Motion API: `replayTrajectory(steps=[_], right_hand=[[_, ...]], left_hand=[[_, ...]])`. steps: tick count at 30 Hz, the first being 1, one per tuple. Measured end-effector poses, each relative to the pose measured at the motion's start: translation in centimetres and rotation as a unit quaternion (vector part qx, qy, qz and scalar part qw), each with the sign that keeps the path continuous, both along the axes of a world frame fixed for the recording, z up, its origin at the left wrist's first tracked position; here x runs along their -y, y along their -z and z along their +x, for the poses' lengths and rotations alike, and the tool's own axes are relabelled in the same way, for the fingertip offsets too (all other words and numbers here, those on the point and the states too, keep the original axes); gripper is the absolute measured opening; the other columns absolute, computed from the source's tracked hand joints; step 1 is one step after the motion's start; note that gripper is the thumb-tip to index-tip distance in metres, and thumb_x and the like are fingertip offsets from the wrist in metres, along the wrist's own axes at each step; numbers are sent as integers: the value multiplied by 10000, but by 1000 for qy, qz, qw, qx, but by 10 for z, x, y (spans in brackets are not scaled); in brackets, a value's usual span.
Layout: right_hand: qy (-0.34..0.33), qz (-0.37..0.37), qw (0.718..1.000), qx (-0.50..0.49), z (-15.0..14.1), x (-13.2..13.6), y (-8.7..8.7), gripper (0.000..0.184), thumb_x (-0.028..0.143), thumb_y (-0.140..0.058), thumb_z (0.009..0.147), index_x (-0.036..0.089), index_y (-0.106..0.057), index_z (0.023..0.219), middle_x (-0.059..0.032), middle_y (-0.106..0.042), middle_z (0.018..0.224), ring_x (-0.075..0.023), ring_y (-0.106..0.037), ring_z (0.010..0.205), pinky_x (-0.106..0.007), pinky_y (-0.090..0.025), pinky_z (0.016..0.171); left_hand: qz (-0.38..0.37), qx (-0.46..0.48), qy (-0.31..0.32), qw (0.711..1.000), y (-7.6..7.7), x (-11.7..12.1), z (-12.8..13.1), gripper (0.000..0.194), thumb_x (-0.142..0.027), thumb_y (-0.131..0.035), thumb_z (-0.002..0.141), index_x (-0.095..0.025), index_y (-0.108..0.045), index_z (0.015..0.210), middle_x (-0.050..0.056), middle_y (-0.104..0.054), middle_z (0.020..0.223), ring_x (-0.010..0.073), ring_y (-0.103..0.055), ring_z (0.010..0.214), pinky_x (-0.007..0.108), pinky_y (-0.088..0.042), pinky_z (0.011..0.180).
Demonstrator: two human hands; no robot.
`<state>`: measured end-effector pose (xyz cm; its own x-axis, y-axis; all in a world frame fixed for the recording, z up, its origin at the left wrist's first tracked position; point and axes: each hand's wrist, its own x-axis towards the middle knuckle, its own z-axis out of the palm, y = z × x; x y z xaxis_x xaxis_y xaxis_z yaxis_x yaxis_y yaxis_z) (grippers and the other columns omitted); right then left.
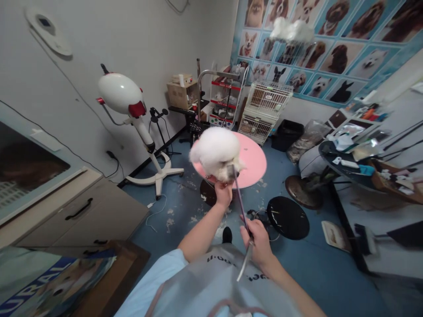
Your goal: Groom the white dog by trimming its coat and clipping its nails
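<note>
A small fluffy white dog (216, 151) stands on a round pink grooming table (253, 165) in the middle of the room. My left hand (224, 192) is closed under the dog's chin, holding its muzzle. My right hand (258, 244) is shut on a long thin metal grooming tool (240, 204), probably a comb or shears. The tool's tip reaches up to the dog's face by the left hand. I wear a light blue top and a grey apron.
A white and red stand dryer (124, 97) stands at the left by the wall. A black round stool (287, 216) sits right of the table, wire cages (264, 110) behind it. A cluttered counter (357, 149) runs along the right. White fur clippings litter the blue floor.
</note>
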<state>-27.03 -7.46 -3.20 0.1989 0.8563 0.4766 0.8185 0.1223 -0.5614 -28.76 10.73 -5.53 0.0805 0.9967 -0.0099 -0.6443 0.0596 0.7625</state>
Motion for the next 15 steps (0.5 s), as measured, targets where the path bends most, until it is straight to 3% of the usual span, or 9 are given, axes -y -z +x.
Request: replayTrajectory(steps=[5,8,9,13,15], right_hand=[[-126,-54,990,26,6,-7,-2,224,137,-453,855,159,-634,984,26,-515,586,-112,-449,553,-266,-389,635],[-204,-29,977,52,11,-5,1,294,96,-428,838,171,-628,1039,35,-527,587,-100,-444,534,-269,-368,643],[-200,-10,978,50,13,-5,3,313,93,-430,839,171,-619,1076,37,-526,588,-99,-447,536,-270,-369,650],[-78,27,997,10,24,-13,7,308,121,-463,864,152,-594,1142,31,-531,613,-105,-461,559,-272,-378,657],[-121,8,992,23,27,-19,6,311,113,-448,864,152,-595,1135,34,-532,603,-102,-456,545,-273,-375,652]], left_hand=[[-11,33,-23,999,8,-2,-2,289,-286,-815,520,-115,-600,610,6,-612,639,104,-565,630,265,-492,724],[-11,24,-31,999,14,-2,-3,289,-299,-802,553,-111,-588,598,-3,-594,616,95,-551,612,252,-483,698],[-12,19,-30,999,15,-2,-3,284,-303,-797,566,-109,-594,608,-3,-595,618,94,-551,613,248,-479,693],[-15,14,-17,1000,18,-2,-2,289,-324,-786,591,-107,-596,616,10,-601,623,94,-549,613,246,-474,689],[-9,10,3,1000,19,-4,-3,289,-334,-776,617,-106,-599,632,23,-599,622,104,-553,623,254,-473,692]])
